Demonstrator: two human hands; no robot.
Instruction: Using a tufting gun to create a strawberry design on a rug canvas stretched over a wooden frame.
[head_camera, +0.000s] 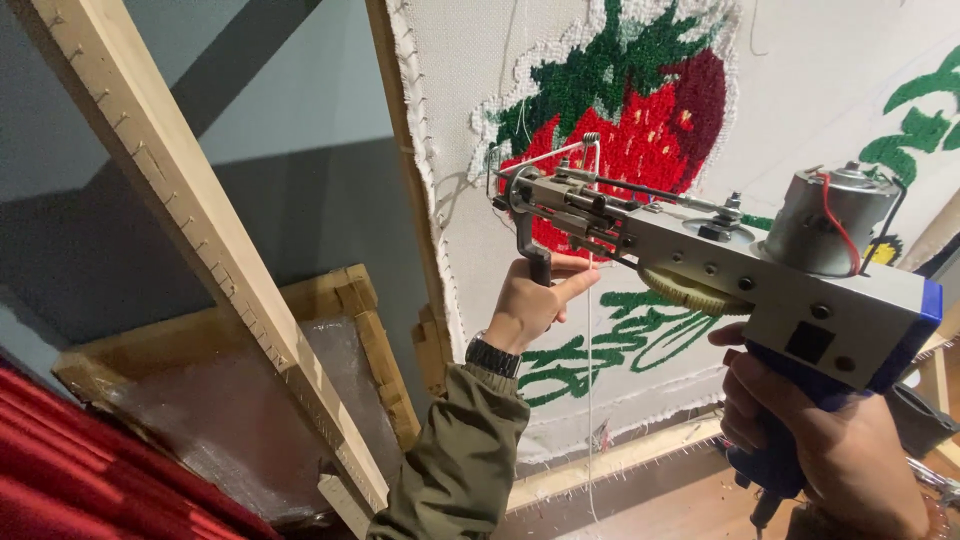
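Right hand (835, 455) closed round the blue handle of the tufting gun (720, 260); left hand (530, 300) clasps its black front handle. Gun's needle end meets the stretched cloth (800, 80) at the red tufted strawberry (650, 120).

— How much room do I have in front of me?

— Little. The tufting gun (700, 250) fills the span between my left hand (530, 300) on its front grip and my right hand (840, 440) on the blue handle, its tip close against the stretched cloth (800, 90).

— And to the left?

— My left sleeve (460, 460) has open air beside it, up to the slanted wooden bar (190, 220) with its row of tacks.

— Below?

— The frame's bottom rail (610, 462) runs under both wrists, and a thin yarn strand (588, 400) hangs between my arms.
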